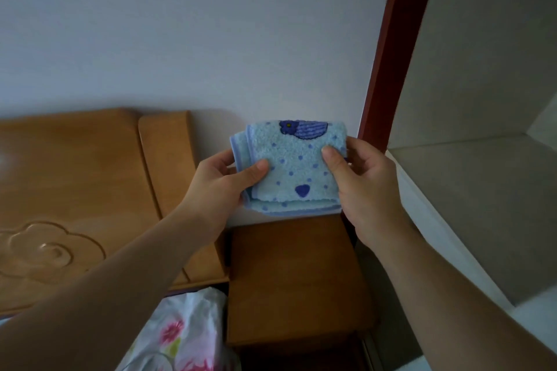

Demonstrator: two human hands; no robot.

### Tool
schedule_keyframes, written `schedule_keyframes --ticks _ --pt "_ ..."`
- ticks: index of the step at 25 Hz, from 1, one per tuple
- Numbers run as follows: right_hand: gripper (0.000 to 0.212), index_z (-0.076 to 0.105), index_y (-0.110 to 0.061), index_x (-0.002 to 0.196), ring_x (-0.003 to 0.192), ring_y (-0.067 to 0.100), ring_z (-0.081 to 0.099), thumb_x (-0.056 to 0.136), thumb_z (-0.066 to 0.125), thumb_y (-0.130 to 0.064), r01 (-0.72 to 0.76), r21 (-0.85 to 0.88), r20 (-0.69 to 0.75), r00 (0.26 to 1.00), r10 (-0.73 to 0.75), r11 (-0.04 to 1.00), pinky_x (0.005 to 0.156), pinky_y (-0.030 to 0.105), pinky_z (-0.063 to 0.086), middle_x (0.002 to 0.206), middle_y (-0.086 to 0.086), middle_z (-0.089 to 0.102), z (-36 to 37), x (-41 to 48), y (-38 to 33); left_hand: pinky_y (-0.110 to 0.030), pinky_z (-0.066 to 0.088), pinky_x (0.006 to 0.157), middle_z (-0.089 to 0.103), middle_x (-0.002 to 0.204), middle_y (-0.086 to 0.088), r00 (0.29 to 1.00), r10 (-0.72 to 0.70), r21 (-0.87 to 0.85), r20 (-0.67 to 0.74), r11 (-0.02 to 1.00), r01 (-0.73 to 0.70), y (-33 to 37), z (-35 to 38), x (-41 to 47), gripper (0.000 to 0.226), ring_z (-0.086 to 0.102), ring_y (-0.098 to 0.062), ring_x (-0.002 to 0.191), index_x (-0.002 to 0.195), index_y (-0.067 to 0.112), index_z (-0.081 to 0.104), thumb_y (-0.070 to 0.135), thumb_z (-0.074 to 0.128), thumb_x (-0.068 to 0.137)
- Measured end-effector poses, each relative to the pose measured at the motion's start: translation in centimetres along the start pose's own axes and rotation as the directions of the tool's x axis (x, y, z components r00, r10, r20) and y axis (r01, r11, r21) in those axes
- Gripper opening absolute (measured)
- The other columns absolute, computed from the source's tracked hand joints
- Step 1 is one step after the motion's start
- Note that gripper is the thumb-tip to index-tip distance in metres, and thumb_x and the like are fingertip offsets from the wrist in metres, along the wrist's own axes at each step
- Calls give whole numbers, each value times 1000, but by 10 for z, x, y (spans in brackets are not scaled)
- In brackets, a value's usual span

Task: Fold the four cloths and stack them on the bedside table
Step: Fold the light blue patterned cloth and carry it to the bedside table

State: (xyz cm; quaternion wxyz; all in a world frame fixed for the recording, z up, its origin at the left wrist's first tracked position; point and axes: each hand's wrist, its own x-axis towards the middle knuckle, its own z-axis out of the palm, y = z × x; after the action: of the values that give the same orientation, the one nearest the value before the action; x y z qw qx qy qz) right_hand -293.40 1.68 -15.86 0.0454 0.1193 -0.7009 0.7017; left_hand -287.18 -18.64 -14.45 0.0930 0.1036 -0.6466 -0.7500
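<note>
A folded light-blue cloth (297, 164) with purple dots, a heart and a flower is held in the air above the far end of the wooden bedside table (297, 277). My left hand (221, 187) pinches its left edge, thumb on top. My right hand (364, 187) pinches its right edge the same way. The cloth is folded into a small square with layered edges showing at left and bottom. The tabletop under it shows bare wood. No other cloth shows in view.
A carved wooden headboard (75, 190) stands to the left of the table. Floral white bedding (184, 337) lies at the bottom beside it. A dark red door frame (391, 54) rises on the right, against a white wall and ledge.
</note>
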Motion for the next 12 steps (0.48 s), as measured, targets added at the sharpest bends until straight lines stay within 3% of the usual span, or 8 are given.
schedule_keyframes --ticks 5,9,12 --pt "15 66 -29 115 98 3 74 100 68 -32 -59 14 51 997 59 998 75 27 64 107 -10 76 24 59 65 -40 65 79 79 110 -14 996 -58 -4 -64 998 58 -44 -14 66 42 78 -31 100 116 9 72 19 76 75" --pt "17 64 -23 117 96 1 74 100 66 -28 -111 12 121 987 109 994 68 19 60 108 -7 75 49 90 120 -44 66 79 79 111 -13 983 -115 -32 -144 993 112 -87 -33 103 44 77 -32 102 120 8 71 20 75 78" --pt "13 62 -28 113 96 0 73 100 66 -31 -149 -23 170 974 150 989 67 19 59 108 -8 74 64 100 161 -42 65 79 79 112 -13 967 -172 -48 -188 985 166 -126 -48 123 40 77 -31 102 123 7 70 19 73 85"
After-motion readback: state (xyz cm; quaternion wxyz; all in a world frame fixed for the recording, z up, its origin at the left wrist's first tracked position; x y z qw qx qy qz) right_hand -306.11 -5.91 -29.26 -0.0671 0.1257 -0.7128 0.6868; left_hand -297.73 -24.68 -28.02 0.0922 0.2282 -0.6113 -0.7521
